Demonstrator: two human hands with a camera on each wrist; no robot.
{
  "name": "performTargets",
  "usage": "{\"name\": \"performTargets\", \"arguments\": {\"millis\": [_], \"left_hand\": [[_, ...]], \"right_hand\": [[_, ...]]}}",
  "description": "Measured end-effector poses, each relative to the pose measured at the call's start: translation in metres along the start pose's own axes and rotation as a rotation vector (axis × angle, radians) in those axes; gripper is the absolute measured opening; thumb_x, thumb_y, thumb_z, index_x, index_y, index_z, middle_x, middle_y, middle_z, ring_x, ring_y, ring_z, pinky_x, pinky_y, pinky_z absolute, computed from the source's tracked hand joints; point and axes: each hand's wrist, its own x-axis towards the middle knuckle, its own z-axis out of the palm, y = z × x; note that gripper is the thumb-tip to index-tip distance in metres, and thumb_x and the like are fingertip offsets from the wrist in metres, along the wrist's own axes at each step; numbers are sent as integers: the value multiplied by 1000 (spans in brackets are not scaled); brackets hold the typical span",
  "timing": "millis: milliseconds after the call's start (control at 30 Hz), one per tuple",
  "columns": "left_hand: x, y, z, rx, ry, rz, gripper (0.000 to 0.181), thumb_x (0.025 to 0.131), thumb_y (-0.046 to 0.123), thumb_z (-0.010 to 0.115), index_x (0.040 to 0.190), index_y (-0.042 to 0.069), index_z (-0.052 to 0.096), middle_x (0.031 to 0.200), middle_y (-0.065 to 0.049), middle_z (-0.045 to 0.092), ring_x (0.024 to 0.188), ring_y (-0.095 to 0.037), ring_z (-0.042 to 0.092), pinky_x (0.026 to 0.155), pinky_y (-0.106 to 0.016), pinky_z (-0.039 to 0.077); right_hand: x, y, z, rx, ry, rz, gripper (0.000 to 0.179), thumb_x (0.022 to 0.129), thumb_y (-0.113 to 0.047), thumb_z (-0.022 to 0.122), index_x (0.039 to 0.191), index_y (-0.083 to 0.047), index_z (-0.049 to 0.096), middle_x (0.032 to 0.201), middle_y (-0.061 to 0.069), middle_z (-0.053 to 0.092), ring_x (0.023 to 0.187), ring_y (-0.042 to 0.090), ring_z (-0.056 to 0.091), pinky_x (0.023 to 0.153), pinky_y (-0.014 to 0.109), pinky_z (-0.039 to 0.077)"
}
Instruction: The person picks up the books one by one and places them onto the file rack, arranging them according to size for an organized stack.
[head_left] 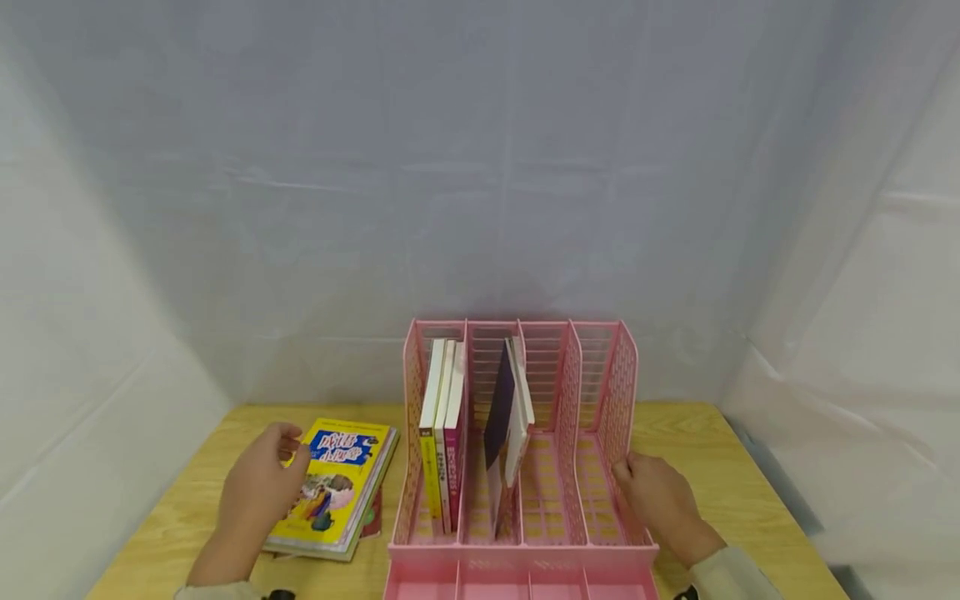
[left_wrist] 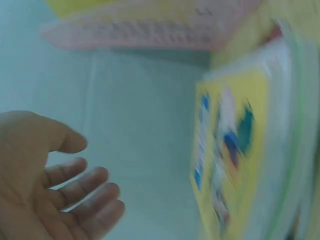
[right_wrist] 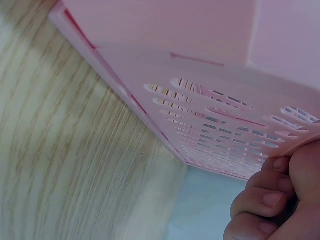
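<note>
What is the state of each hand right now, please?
Left hand: open, holding nothing.
Right hand: closed, holding the side of the pink rack.

White characters on the yellow book's cover (head_left: 333, 492), at left, are too blurred to read. Small lettering on the upright spines (head_left: 452, 475) to its right is likewise illegible.

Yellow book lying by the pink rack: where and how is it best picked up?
Probably by the left edge of the yellow book, coming from the left, thumb on the cover and fingers beneath. It lies flat, cover up; the pink rack stands to its right, and the left hand hovers by that left edge.
</note>
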Motion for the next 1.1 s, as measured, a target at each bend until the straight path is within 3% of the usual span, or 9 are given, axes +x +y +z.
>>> {"name": "performTargets", "arguments": {"millis": [167,333,600,767,933,1100], "left_hand": [[9,-26,-3,89,-178,-84,60,100,37,64,136,-9,49,125,-33,61,109,-46,61,87,-60,52],[14,-40,-3,152,-286,-132,81,98,54,64,137,-14,45,127,-38,57,110,-51,59,88,-61,52],[19,-64,-1,221,-346,-272,108,90,72,62,134,-23,39,127,-46,49,111,-56,53,95,-66,48],[18,-69,0,241,-386,-347,112,89,74,61,135,-25,39,131,-48,45,117,-60,49,98,-69,46],[17,-70,2,201,-442,-351,115,86,78,61,133,-25,42,131,-47,47,110,-57,53,98,-68,46],[18,-70,5,167,-494,-296,114,84,81,61,123,-25,49,113,-40,60,94,-43,59,91,-61,51]], "right_hand": [[-2,2,0,-18,-12,-58,42,107,-12,46,66,-15,38,58,-3,38,54,10,26,59,25,29],[0,1,-1,-25,11,-13,43,107,-16,47,65,-14,40,57,-2,40,53,12,28,58,28,30],[1,-1,0,-3,23,31,44,108,-23,47,65,-14,41,57,-1,42,52,13,32,60,30,32],[2,-2,2,13,14,37,44,107,-20,47,63,-13,40,54,-2,41,51,12,30,60,30,32],[3,0,4,-15,24,40,44,106,-21,46,63,-13,40,55,-1,41,51,13,29,58,30,32],[4,0,3,-26,26,44,44,106,-21,45,63,-14,41,55,-1,42,51,13,29,57,29,31]]}}
